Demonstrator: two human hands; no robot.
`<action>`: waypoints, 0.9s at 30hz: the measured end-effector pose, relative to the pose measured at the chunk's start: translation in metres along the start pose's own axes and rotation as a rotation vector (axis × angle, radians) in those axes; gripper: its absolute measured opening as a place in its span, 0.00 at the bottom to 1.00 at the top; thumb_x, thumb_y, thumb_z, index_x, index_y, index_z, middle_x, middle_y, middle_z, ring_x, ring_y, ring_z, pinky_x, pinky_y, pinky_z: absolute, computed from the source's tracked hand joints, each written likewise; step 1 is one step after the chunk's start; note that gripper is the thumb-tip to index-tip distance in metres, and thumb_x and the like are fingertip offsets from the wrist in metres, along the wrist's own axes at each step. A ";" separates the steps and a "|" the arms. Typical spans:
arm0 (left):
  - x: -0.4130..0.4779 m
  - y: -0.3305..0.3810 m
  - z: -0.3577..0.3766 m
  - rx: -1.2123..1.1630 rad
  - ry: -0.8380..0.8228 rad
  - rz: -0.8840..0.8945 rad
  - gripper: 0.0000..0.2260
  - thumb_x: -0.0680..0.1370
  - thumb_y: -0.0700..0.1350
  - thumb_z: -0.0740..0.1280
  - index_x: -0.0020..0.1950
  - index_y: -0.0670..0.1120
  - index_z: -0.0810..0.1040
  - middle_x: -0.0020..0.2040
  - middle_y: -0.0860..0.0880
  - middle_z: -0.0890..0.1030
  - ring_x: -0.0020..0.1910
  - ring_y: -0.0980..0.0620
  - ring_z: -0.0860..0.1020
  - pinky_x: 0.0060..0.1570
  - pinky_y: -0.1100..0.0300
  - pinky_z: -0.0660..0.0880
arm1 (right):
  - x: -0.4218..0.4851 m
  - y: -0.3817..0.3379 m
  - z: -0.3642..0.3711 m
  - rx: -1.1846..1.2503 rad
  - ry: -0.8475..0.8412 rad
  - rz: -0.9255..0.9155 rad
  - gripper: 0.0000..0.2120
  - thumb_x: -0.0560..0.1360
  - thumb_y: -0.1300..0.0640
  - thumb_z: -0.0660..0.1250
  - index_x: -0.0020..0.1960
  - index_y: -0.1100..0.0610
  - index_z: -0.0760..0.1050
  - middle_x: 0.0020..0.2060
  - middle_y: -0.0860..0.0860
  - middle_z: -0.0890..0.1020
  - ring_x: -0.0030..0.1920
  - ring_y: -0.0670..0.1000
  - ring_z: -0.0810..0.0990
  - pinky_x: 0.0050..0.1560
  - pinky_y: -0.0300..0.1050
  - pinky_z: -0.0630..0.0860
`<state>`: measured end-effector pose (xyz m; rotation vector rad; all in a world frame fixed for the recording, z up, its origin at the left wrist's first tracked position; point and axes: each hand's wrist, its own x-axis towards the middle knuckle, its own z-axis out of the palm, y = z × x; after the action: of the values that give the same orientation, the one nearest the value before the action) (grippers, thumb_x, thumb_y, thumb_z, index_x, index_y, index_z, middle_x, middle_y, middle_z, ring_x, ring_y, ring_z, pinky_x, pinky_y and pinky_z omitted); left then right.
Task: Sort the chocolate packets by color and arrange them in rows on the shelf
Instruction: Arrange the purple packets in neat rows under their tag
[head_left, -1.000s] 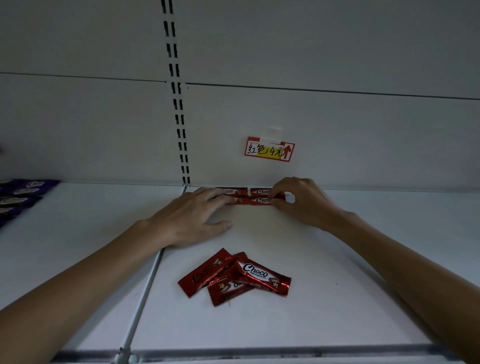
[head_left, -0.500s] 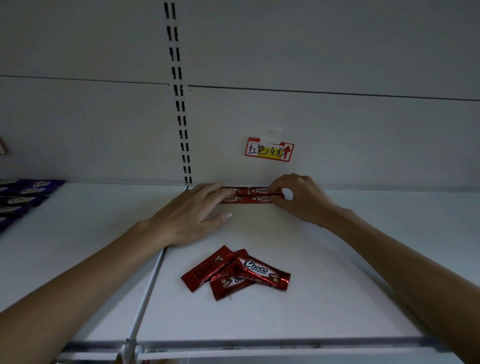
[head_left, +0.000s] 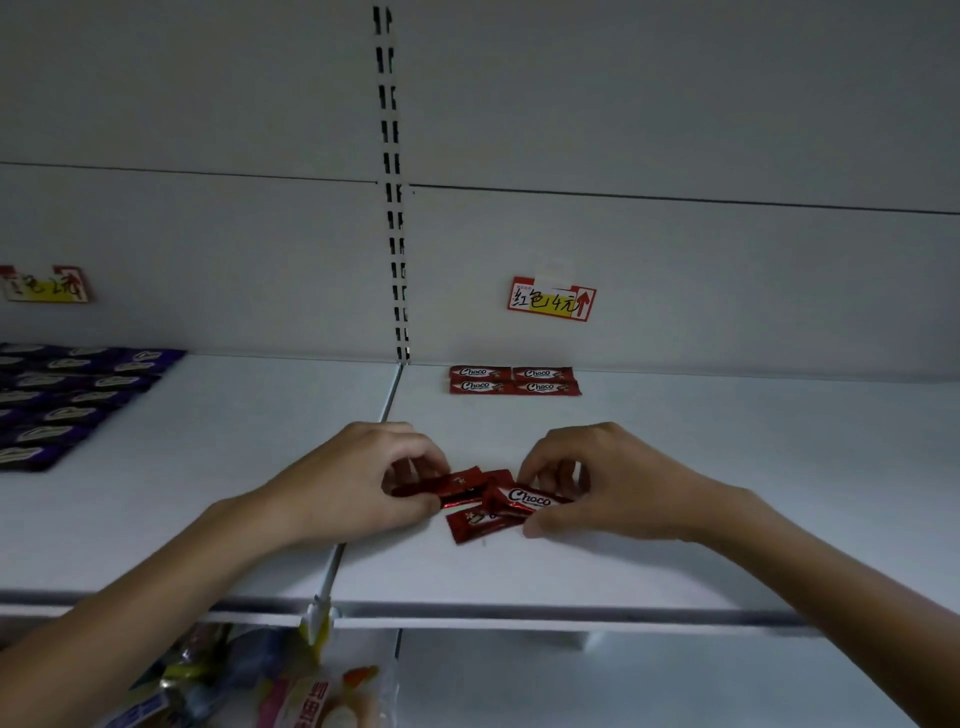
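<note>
1. Shelf (head_left: 675, 493): white and dimly lit. A divider rail (head_left: 358, 499) runs from front to back.
2. Loose heap (head_left: 491, 512): three red chocolate packets overlap on the shelf, just right of the rail and nearer the front edge than the back wall. Both hands are on it.
3. Left hand (head_left: 363, 478): the fingers curl over and the thumb sits below, pinching the left end of the left packet (head_left: 457, 486). That packet lies tilted, with its right end under the top packet.
4. Right hand (head_left: 597, 483): the fingers sit above and the thumb below, pinching the right end of the top packet (head_left: 524, 500). The packet is face up and "Choco" is readable.
5. Third packet (head_left: 475, 524): it sticks out toward the front from under the top packet. I cannot tell whether the right thumb touches it.
6. Back block (head_left: 514, 380): four red packets lie flat in two rows of two, edge to edge, against the back wall. They sit directly below the red price label (head_left: 551, 299).
7. Purple packets (head_left: 67, 400): these lie in rows at the far left of the shelf, well apart from the red ones. A second label (head_left: 47, 285) hangs above them, its writing blurred.
8. Slotted upright (head_left: 395, 208): it stands on the back wall above the rail.
9. Bagged goods (head_left: 249, 686): these are on the level below and are too blurred to identify.
</note>
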<state>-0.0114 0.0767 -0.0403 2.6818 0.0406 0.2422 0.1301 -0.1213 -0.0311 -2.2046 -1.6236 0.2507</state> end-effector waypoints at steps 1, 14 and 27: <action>0.000 0.000 -0.001 -0.029 0.000 -0.024 0.09 0.72 0.49 0.70 0.51 0.58 0.78 0.46 0.61 0.78 0.47 0.66 0.74 0.45 0.73 0.70 | -0.001 0.000 -0.001 0.042 -0.003 0.019 0.14 0.66 0.44 0.74 0.49 0.47 0.78 0.42 0.44 0.79 0.42 0.42 0.74 0.39 0.31 0.70; 0.023 0.001 0.009 -0.488 0.297 -0.342 0.15 0.73 0.44 0.70 0.58 0.51 0.72 0.44 0.55 0.81 0.45 0.59 0.78 0.44 0.68 0.69 | 0.001 0.031 -0.012 0.047 0.252 0.213 0.12 0.66 0.47 0.74 0.48 0.46 0.77 0.41 0.42 0.77 0.42 0.42 0.75 0.38 0.29 0.69; 0.034 0.004 0.013 0.121 0.134 -0.145 0.11 0.71 0.58 0.69 0.50 0.55 0.78 0.45 0.59 0.76 0.44 0.60 0.75 0.40 0.64 0.70 | 0.003 0.042 -0.004 -0.068 0.249 0.149 0.05 0.72 0.54 0.70 0.48 0.50 0.81 0.46 0.44 0.79 0.44 0.41 0.75 0.38 0.26 0.67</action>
<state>0.0242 0.0703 -0.0443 2.7620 0.2991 0.3847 0.1686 -0.1301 -0.0447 -2.3048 -1.3562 -0.0393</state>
